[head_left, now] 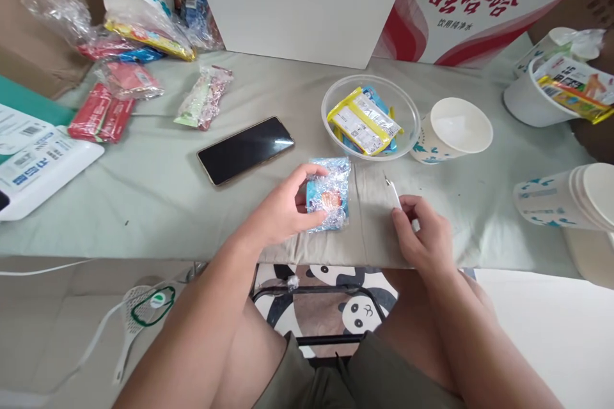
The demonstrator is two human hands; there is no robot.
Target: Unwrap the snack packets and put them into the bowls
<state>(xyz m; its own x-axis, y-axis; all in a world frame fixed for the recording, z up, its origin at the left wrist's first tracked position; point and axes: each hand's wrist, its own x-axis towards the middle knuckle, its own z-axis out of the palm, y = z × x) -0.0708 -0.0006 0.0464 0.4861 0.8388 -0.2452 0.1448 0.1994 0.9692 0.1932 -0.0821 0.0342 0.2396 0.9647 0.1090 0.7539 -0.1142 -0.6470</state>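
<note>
The person sits at the near edge of the tabletop (pixel 158 185), knees under it above a panda-print stool (pixel 336 313). The left hand (pixel 283 208) is curled around a shiny blue snack packet (pixel 330 195), fingers pinching its left side while it lies flat on the cloth. At three o'clock from the packet, the right hand (pixel 425 236) is closed on a slim white pen-like tool (pixel 394 195), its tip pointing toward eleven o'clock. At ten o'clock from the packet lies a dark phone (pixel 244 149), screen up. Farther off, at one o'clock, a clear bowl (pixel 407 108) holds yellow and blue sachets (pixel 363 120), with a white paper cup (pixel 453 131) touching the bowl's right side. Far left, red packets (pixel 102 113) lie near a plastic-wrapped bundle (pixel 204 98). At the back stand a white box (pixel 302 6) and a red-lettered carton (pixel 480 3).
</note>
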